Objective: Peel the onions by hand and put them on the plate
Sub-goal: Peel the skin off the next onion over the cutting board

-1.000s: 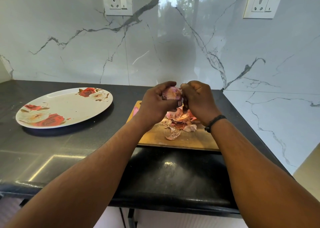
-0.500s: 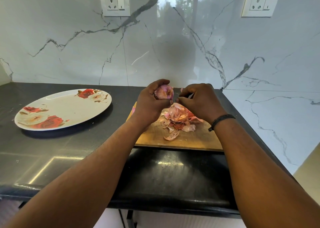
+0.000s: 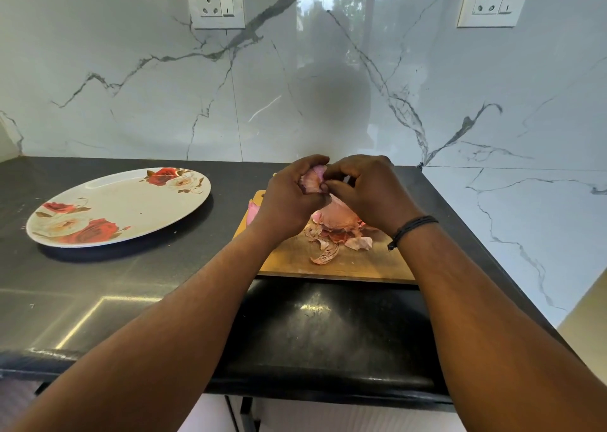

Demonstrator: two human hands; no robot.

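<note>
My left hand (image 3: 289, 198) grips a small pink onion (image 3: 312, 179) above the wooden cutting board (image 3: 361, 264). My right hand (image 3: 368, 188) meets it from the right, its fingertips pinching at the onion's skin. A heap of loose onion peels (image 3: 338, 231) lies on the board under my hands. Something pink, another onion (image 3: 252, 210), peeks out on the board behind my left wrist, mostly hidden. The oval floral plate (image 3: 131, 198) sits to the left on the black counter and holds nothing.
The black counter (image 3: 147, 274) ends at a rounded front edge close to me. A marble wall with two power sockets (image 3: 215, 2) stands behind, and a marble side wall (image 3: 525, 228) closes the right end of the counter.
My right hand drew away to the right from the onion half a second ago and has now come back onto it. The left hand keeps holding the onion.
</note>
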